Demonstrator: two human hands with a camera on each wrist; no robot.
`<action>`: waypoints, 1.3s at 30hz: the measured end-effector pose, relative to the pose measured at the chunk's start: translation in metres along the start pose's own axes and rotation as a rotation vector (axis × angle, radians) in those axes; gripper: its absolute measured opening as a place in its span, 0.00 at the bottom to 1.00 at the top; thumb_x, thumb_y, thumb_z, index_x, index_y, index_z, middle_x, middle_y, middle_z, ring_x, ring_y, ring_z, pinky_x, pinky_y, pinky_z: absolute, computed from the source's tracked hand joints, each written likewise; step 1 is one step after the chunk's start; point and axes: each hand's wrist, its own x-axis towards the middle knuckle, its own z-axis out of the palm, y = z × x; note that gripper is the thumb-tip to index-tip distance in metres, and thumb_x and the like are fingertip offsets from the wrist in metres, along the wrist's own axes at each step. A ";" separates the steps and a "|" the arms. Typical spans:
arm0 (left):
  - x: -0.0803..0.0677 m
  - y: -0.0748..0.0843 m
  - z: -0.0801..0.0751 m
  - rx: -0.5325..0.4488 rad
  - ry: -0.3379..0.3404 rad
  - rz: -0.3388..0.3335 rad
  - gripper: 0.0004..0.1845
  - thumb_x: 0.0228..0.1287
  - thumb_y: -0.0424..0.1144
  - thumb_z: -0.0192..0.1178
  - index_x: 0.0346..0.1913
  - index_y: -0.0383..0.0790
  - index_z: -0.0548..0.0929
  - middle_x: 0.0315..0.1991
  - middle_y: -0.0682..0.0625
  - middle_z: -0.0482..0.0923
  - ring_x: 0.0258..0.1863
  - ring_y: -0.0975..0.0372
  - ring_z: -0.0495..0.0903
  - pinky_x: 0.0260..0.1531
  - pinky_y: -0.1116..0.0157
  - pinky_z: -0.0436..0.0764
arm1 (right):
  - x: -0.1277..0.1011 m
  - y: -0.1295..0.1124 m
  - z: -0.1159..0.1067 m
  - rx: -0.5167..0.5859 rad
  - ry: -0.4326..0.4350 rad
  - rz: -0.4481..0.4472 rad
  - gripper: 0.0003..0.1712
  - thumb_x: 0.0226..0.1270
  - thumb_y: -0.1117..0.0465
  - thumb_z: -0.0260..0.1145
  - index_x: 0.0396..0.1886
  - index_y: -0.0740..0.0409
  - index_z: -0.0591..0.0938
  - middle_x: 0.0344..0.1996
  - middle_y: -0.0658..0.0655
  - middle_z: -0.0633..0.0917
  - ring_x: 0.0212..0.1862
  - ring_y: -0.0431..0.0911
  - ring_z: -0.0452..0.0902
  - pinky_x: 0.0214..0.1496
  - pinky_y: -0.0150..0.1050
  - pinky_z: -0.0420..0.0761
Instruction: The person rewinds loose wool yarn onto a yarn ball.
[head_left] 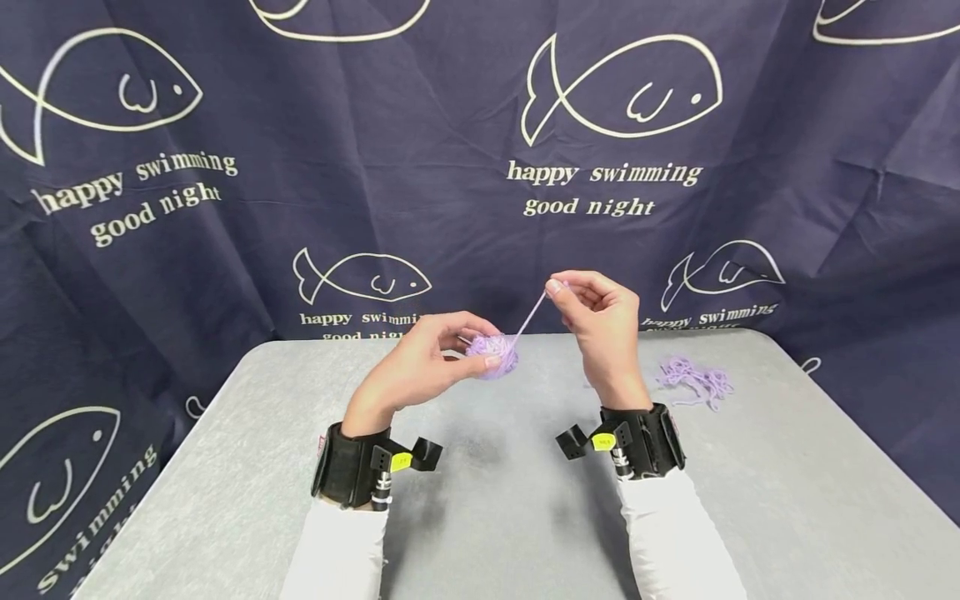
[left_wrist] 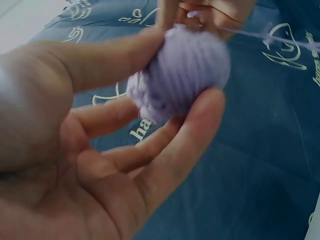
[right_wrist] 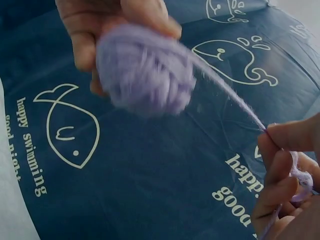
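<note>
Ball (head_left: pixel 506 352) in left hand (head_left: pixel 427 357), strand (head_left: pixel 531 315) in right

Held above the tabletop (head_left: pixel 495 525), the ball sits between the left hand's thumb and fingertips. The right hand (head_left: pixel 606 321) pinches the strand, which runs straight from the ball, with more of it looped among the fingers. The ball is probably very light, soft and easily squashed; its fuzzy wraps should grip skin well rather than slip, though hard squeezing could deform them. Its sides look best for a loose hold, the strand for a fingertip pinch. A loose heap (head_left: pixel 696 383) lies on the tabletop beyond the right wrist. No container shows.
</note>
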 end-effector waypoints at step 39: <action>0.005 0.000 0.003 0.195 0.628 -0.023 0.20 0.64 0.30 0.67 0.58 0.31 0.81 0.51 0.38 0.81 0.46 0.52 0.84 0.40 0.65 0.83 | -0.011 -0.004 0.007 -0.120 -0.520 -0.022 0.04 0.61 0.72 0.73 0.37 0.67 0.88 0.23 0.53 0.84 0.22 0.43 0.71 0.23 0.33 0.71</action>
